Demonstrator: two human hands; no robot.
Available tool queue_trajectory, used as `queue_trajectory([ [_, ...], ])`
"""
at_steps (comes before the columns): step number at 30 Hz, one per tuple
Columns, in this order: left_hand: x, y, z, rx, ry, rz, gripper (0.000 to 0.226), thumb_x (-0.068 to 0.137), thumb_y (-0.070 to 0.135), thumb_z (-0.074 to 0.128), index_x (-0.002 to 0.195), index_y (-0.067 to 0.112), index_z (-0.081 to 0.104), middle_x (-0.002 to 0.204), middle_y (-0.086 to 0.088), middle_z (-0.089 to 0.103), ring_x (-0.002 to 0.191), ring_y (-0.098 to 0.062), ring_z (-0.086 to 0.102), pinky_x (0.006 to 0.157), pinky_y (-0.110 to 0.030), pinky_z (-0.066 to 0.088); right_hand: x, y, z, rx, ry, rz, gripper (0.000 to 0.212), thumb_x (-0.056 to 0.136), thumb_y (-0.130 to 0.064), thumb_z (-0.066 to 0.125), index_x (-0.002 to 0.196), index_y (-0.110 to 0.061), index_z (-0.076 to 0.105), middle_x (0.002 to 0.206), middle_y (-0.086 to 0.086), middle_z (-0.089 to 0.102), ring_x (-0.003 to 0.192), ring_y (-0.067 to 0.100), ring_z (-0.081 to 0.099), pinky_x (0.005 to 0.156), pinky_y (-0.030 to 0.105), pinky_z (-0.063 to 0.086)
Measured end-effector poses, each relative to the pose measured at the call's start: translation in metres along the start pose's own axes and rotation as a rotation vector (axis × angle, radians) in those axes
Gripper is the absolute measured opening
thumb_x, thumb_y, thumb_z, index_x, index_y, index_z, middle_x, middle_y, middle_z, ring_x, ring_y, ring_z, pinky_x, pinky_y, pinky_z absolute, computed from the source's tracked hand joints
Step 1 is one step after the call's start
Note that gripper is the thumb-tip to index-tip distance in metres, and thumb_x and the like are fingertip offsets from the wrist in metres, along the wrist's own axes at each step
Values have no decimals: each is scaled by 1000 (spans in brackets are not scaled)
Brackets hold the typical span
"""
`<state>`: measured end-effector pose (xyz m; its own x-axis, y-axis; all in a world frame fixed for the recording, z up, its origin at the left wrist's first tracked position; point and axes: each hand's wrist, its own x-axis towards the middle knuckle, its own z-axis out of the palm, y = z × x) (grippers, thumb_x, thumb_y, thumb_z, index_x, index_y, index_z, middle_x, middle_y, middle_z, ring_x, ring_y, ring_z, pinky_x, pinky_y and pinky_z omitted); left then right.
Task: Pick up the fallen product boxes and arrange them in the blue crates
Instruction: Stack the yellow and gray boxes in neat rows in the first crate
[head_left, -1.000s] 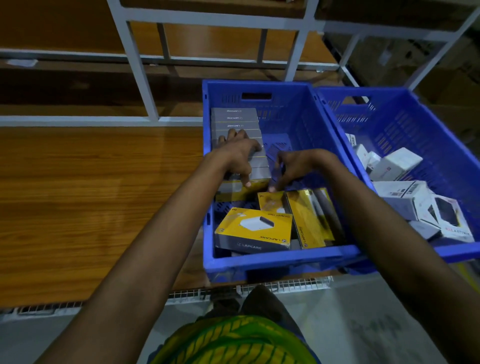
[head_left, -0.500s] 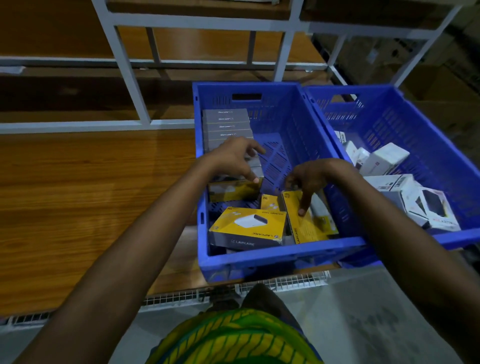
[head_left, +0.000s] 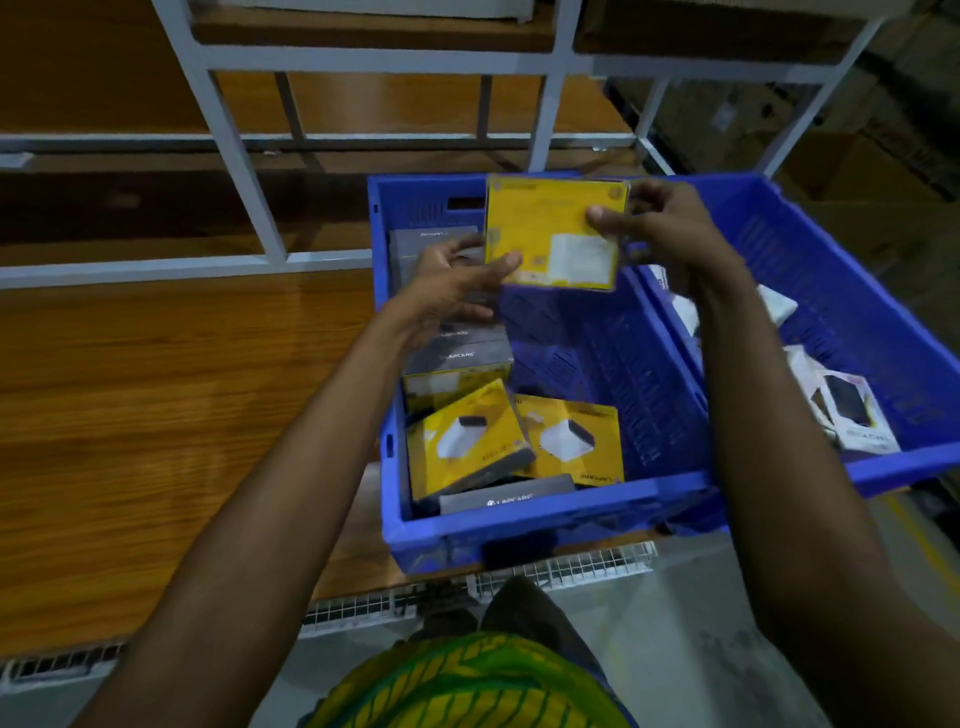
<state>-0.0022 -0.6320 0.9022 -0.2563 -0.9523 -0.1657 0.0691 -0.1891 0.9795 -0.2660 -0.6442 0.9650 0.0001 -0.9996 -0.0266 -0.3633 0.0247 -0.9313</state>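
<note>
Currently, the wooden desk (head_left: 156, 405) carries two blue crates side by side. The left crate (head_left: 545, 525) contains grey boxes (head_left: 457, 353) stacked along its left wall and two yellow boxes (head_left: 519, 441) lying tilted near the front. Above this crate, a yellow box (head_left: 556, 228), flat and square with a white label panel, is held upright. The left hand (head_left: 452, 280) pinches its lower left corner; the right hand (head_left: 660, 228) grips its right edge. The right crate (head_left: 883, 467) contains white boxes (head_left: 857, 415).
</note>
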Motion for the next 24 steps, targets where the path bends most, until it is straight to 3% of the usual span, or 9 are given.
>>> queue_trajectory([
  [3,17,-1,5,-32,151,-46,69,83,21,81,141,12,44,114,-13,62,84,-21,65,67,-38,53,6,11,32,33,254,-14,53,74,-31,87,108,-12,51,100,11,64,81,25,74,62,42,63],
  [5,24,-4,8,-33,176,-55,61,87,13,77,138,8,44,97,-14,56,63,-13,52,51,-28,41,9,26,54,-185,337,-48,58,69,-34,84,105,-18,42,97,7,62,81,27,69,66,45,59],
  [8,26,-13,10,155,142,-73,46,89,10,74,129,3,52,81,-13,55,57,-14,46,49,-25,35,10,49,83,-444,255,-50,61,78,-26,74,123,-8,36,109,11,57,97,34,63,78,50,53],
  [11,27,-26,5,535,87,-16,32,85,19,78,113,9,67,87,-9,65,65,-16,57,58,-28,46,13,70,102,-510,169,133,74,86,-26,67,143,-2,25,126,24,55,112,46,58,83,48,50],
  [14,27,-35,0,727,67,58,20,83,20,80,100,12,73,82,-1,68,65,-10,61,60,-25,49,12,84,108,-647,35,299,85,97,-27,62,155,-1,7,142,29,48,127,48,50,94,48,45],
  [17,27,-38,-3,832,67,90,10,84,17,78,93,17,75,80,5,67,69,-6,61,63,-23,46,9,80,98,-848,-51,300,67,97,-31,63,148,0,32,139,27,52,126,44,52,97,45,46],
  [20,29,-39,-4,865,157,75,5,85,16,73,87,20,76,84,2,69,78,-14,65,65,-26,48,5,59,89,-978,-73,165,44,94,-48,63,102,-5,63,115,21,68,109,38,63,83,39,49],
  [22,30,-38,-5,889,224,65,7,86,16,70,86,18,76,85,0,70,82,-18,67,67,-32,55,-10,41,91,-864,-238,178,54,93,-57,61,90,-4,70,97,15,75,91,34,71,75,38,56],
  [24,29,-36,-6,902,264,60,8,86,17,68,86,17,76,86,-2,72,82,-20,67,69,-37,59,-28,30,102,-619,-546,362,63,90,-62,61,97,0,74,86,11,77,73,27,75,68,37,62],
])
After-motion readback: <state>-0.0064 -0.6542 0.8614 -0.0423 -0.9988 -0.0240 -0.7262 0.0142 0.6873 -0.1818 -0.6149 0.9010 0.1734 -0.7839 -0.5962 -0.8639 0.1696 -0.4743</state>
